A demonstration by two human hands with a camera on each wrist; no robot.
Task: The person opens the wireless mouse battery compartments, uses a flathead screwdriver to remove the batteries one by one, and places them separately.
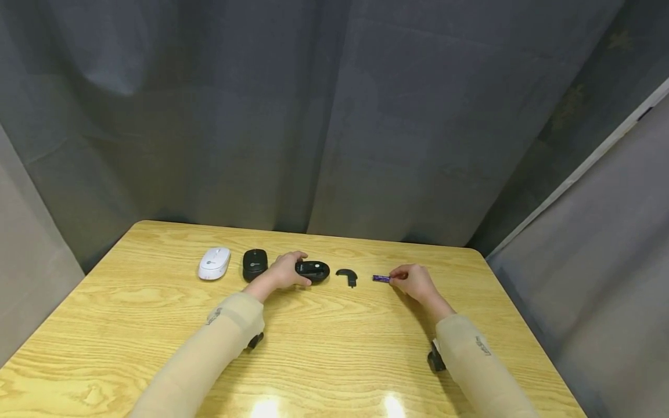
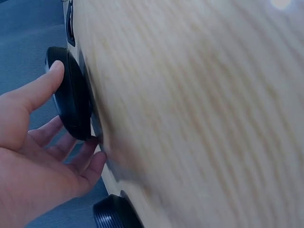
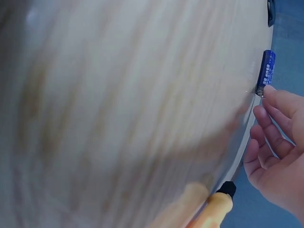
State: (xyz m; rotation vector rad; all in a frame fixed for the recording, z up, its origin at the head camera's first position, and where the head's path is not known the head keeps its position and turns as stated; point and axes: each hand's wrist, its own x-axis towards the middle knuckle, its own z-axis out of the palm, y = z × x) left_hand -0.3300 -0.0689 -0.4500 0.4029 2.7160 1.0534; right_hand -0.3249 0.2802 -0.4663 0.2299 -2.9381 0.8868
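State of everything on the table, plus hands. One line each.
White mouse: top up, untouched.
Black mouse beside it: top up, not held.
Other black mouse: held by its near end; power state can't be told.
Curved black piece: loose, apart from the mice.
Battery: outside the mice, one end pinched.
Left hand: gripping other black mouse.
Right hand: pinching battery.

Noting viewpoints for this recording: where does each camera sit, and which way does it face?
Head: on the person's head, facing forward and down over the table; left hand, right hand and beige sleeves show.
Left wrist: on that wrist, facing past the palm toward the black mouse; only the left hand shows.
Right wrist: likewise, facing the battery; the right hand shows.
Shared: the head and right wrist views both show the battery at the right hand's fingertips.
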